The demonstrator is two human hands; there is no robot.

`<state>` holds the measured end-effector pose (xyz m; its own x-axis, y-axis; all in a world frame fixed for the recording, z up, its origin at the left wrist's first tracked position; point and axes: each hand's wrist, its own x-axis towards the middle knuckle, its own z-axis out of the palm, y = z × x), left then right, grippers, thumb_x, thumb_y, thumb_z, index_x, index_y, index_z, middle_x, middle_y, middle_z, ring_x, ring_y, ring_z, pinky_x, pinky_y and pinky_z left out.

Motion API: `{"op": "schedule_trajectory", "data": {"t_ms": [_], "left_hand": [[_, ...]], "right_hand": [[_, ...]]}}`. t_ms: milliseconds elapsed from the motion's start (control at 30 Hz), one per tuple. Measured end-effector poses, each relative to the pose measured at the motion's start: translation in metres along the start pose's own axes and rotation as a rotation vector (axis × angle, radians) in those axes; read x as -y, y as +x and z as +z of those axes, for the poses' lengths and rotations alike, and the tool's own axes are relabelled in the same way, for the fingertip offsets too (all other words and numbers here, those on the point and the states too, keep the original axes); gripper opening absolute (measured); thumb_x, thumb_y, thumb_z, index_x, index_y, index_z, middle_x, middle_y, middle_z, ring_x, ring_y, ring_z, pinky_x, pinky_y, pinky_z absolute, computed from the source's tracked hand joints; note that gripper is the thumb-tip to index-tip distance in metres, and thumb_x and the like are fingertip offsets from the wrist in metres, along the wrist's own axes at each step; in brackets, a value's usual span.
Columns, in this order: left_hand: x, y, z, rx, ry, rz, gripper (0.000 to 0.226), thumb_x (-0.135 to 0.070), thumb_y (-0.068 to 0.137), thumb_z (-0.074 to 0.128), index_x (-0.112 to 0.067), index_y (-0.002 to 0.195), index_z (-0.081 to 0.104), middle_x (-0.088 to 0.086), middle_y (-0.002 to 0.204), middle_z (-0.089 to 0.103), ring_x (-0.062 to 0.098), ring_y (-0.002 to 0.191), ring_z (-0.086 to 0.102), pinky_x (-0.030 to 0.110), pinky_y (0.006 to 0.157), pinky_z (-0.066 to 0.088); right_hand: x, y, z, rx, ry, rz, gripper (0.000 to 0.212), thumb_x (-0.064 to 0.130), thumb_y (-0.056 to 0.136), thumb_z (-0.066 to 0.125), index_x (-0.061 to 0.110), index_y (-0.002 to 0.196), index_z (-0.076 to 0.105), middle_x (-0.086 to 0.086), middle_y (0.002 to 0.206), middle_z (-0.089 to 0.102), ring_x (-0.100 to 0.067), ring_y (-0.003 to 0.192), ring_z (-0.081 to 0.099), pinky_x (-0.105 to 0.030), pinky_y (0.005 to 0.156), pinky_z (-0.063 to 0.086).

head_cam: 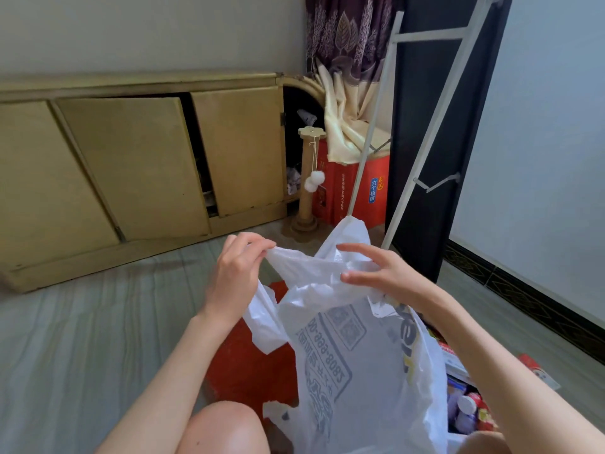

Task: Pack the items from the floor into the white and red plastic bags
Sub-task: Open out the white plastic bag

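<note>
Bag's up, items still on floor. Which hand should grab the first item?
Right, probably. The right hand is open, fingers only resting on the white bag, and the items lie on its side. The left hand pinches the bag's edge, holding it up.

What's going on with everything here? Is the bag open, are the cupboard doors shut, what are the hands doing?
white plastic bag: held up off the floor, mouth not yet spread open
left hand: pinches the bag's top edge
right hand: fingers spread, touching the bag's top
red plastic bag: lying flat on the floor behind the white one
cabinet: middle door ajar, with a dark gap
items: on the floor, unpacked
</note>
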<state>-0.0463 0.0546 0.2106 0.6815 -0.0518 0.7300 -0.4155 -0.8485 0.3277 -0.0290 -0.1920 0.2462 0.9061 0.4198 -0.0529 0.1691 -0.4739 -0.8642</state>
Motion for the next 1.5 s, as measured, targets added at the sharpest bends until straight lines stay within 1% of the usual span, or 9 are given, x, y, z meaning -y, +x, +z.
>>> {"op": "schedule_trajectory", "data": {"t_ms": [233,367,433,567,800,933,1233,1400,1500], "left_hand": [[0.022,-0.008,0.007,-0.042,-0.038,-0.268,0.018,-0.003,0.081,0.064,-0.015,0.091,0.074,0.005,0.093,0.065,0.021,0.090,0.047,0.046,0.079,0.045],[0.009,-0.001,0.006,-0.101,0.021,-0.253,0.015,-0.010,0.079,0.068,-0.017,0.091,0.074,0.005,0.103,0.063,0.024,0.099,0.047,0.048,0.082,0.042],[-0.007,-0.001,0.005,-0.096,-0.040,-0.127,0.017,-0.018,0.082,0.064,-0.012,0.096,0.072,0.006,0.101,0.062,0.020,0.096,0.051,0.044,0.082,0.044],[-0.034,-0.008,0.006,0.076,0.221,0.210,0.051,-0.056,0.079,0.052,-0.015,0.105,0.067,0.005,0.120,0.060,0.023,0.117,0.045,0.048,0.099,0.033],[-0.037,-0.016,0.016,0.392,0.291,0.116,0.074,-0.068,0.076,0.046,-0.010,0.121,0.056,0.013,0.141,0.042,0.030,0.138,0.026,0.053,0.113,0.013],[-0.033,-0.014,0.016,0.274,-0.097,-0.069,0.014,-0.023,0.084,0.064,-0.010,0.086,0.064,0.003,0.124,0.057,0.020,0.120,0.052,0.041,0.093,0.047],[-0.038,-0.003,0.005,0.114,-0.698,-0.543,0.016,-0.017,0.091,0.053,-0.022,0.079,0.062,-0.007,0.075,0.061,-0.004,0.066,0.051,0.008,0.064,0.039],[-0.035,0.005,0.004,0.150,-0.748,-0.613,0.009,-0.012,0.087,0.059,-0.014,0.086,0.068,-0.005,0.082,0.067,-0.010,0.070,0.059,0.006,0.068,0.045],[-0.039,0.009,0.003,0.188,-0.781,-0.603,0.010,-0.012,0.085,0.062,-0.018,0.082,0.069,-0.007,0.079,0.068,-0.007,0.070,0.061,0.007,0.067,0.046]], "right_hand": [[0.003,-0.006,0.001,0.337,-0.227,0.069,0.066,0.027,0.078,0.072,0.046,0.132,0.038,0.022,0.122,0.041,0.005,0.104,0.044,-0.008,0.068,0.043],[-0.001,0.001,0.012,0.003,-0.238,0.007,0.008,0.020,0.086,0.064,0.022,0.093,0.063,0.007,0.076,0.052,-0.002,0.051,0.045,-0.018,0.048,0.036],[-0.004,0.007,0.013,-0.222,-0.171,0.017,0.039,0.022,0.087,0.062,0.019,0.054,0.042,0.004,0.054,0.034,-0.011,0.046,0.031,-0.027,0.046,0.027],[-0.003,0.010,0.014,-0.389,0.007,0.129,0.042,0.024,0.083,0.056,0.015,0.053,0.027,-0.001,0.052,0.024,-0.012,0.040,0.021,-0.017,0.040,0.021],[0.011,0.010,0.016,-0.390,0.339,0.262,0.047,0.036,0.084,0.060,0.016,0.046,0.043,0.004,0.038,0.038,-0.007,0.027,0.035,-0.016,0.034,0.024],[0.018,0.008,0.010,-0.378,0.436,0.297,0.044,0.043,0.085,0.060,0.012,0.053,0.054,0.004,0.040,0.050,-0.009,0.031,0.046,-0.018,0.035,0.032],[-0.012,0.011,0.007,-0.371,0.000,0.226,0.045,0.048,0.084,0.057,0.008,0.066,0.052,-0.002,0.057,0.045,-0.014,0.047,0.044,-0.018,0.034,0.031],[-0.001,0.004,0.015,-0.423,-0.284,-0.327,0.039,0.045,0.082,0.061,0.027,0.117,0.058,0.011,0.112,0.057,-0.007,0.109,0.050,-0.027,0.094,0.038],[0.008,0.006,0.030,-0.211,-0.491,-0.551,0.050,0.045,0.079,0.061,0.026,0.125,0.056,0.008,0.117,0.061,-0.007,0.110,0.050,-0.022,0.095,0.036]]}}
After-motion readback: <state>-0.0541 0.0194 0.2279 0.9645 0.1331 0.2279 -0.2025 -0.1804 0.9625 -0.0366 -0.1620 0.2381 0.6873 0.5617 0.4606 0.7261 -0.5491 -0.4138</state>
